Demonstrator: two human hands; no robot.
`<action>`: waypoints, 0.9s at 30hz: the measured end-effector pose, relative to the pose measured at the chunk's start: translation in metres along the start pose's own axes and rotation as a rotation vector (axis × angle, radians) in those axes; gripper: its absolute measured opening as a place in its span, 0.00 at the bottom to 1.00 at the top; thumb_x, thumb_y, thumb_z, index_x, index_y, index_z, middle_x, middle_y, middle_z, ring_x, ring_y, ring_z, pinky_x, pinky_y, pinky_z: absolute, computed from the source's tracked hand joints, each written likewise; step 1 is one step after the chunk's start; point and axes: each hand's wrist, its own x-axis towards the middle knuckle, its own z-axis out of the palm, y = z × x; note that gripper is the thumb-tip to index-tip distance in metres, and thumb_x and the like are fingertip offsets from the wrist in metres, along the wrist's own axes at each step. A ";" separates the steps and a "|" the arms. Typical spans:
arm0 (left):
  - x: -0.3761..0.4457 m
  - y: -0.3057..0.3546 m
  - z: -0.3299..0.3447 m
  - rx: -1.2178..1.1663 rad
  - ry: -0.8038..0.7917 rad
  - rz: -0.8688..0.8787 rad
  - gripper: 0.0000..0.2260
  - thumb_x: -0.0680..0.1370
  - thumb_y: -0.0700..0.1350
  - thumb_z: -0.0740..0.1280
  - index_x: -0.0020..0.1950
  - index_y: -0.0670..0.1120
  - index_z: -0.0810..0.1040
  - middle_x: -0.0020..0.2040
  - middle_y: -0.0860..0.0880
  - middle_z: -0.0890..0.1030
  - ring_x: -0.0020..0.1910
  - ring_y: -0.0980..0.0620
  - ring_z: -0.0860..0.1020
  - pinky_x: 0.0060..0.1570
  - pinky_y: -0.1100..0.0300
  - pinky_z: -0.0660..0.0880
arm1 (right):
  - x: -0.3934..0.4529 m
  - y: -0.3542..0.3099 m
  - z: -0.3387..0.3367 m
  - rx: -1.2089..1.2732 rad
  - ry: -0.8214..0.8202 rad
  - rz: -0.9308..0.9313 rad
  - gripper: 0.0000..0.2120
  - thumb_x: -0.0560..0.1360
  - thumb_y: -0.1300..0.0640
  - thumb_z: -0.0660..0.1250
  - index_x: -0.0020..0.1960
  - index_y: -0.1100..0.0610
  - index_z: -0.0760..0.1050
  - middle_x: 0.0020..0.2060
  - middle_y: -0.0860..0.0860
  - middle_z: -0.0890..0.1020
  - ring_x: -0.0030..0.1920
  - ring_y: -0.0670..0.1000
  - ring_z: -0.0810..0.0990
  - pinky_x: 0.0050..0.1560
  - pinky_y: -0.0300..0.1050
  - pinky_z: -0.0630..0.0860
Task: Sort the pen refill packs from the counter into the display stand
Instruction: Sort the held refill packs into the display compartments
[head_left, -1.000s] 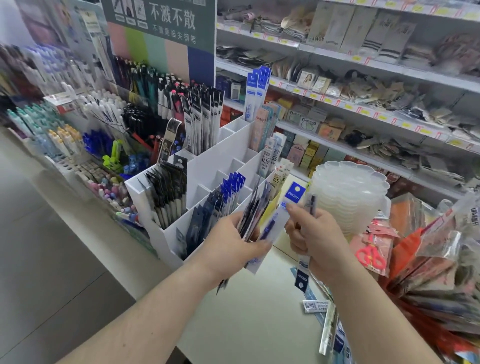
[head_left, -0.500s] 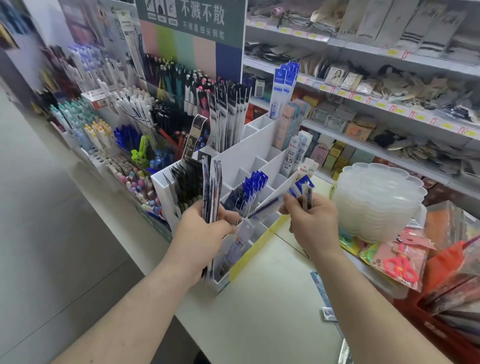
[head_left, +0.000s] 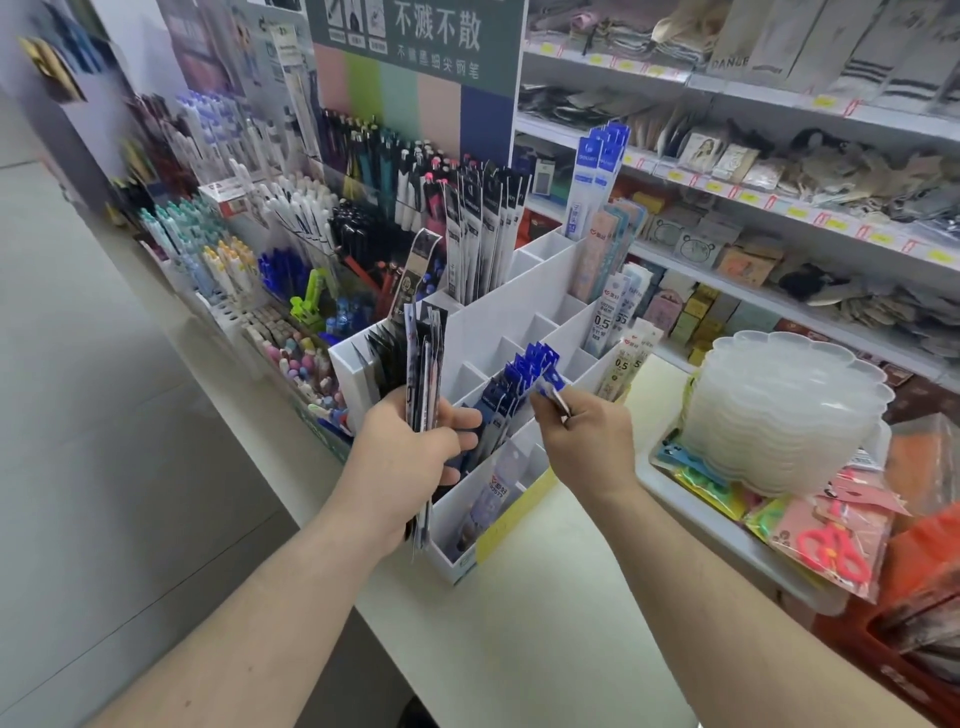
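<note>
A white tiered display stand (head_left: 545, 291) with many slots stands on the pale counter (head_left: 545, 597). My left hand (head_left: 410, 462) grips a bundle of refill packs (head_left: 423, 364) upright in front of the stand's left side. My right hand (head_left: 587, 436) pinches the top of a blue-headed refill pack (head_left: 551, 387), which sits at the row of blue packs (head_left: 524, 371) in a middle slot. Black packs (head_left: 483, 228) fill a rear slot, and blue-and-white ones (head_left: 597, 171) stand at the top right.
A pen rack (head_left: 291, 244) with many pens stands left of the stand. A stack of clear plastic trays (head_left: 784, 410) sits on a white tray to the right, with packaged pink scissors (head_left: 831, 545). Shelves of goods (head_left: 779, 208) run behind. The floor lies to the left.
My right hand has carried the blue-headed pack leftward and down into the row of blue packs. My left hand turned its bundle upright. The view moved closer to the stand.
</note>
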 end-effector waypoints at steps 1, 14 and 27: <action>0.000 0.000 0.000 0.001 -0.002 0.000 0.13 0.76 0.27 0.61 0.45 0.46 0.72 0.44 0.51 0.86 0.47 0.50 0.84 0.33 0.60 0.74 | 0.002 0.001 0.002 -0.022 -0.050 0.033 0.20 0.78 0.52 0.69 0.31 0.57 0.68 0.24 0.52 0.68 0.28 0.57 0.66 0.31 0.49 0.66; 0.001 0.001 0.002 0.000 -0.039 0.023 0.12 0.76 0.28 0.62 0.45 0.45 0.73 0.44 0.52 0.85 0.48 0.51 0.84 0.33 0.62 0.75 | 0.011 -0.003 -0.007 0.020 -0.441 0.425 0.14 0.78 0.49 0.68 0.43 0.59 0.82 0.35 0.55 0.84 0.34 0.51 0.79 0.36 0.45 0.75; 0.001 0.004 0.023 0.121 -0.153 0.098 0.08 0.74 0.40 0.73 0.52 0.48 0.81 0.45 0.53 0.86 0.37 0.57 0.81 0.37 0.61 0.74 | -0.012 -0.053 -0.071 0.688 -0.941 0.657 0.08 0.79 0.64 0.61 0.45 0.64 0.78 0.31 0.57 0.78 0.27 0.51 0.73 0.24 0.39 0.64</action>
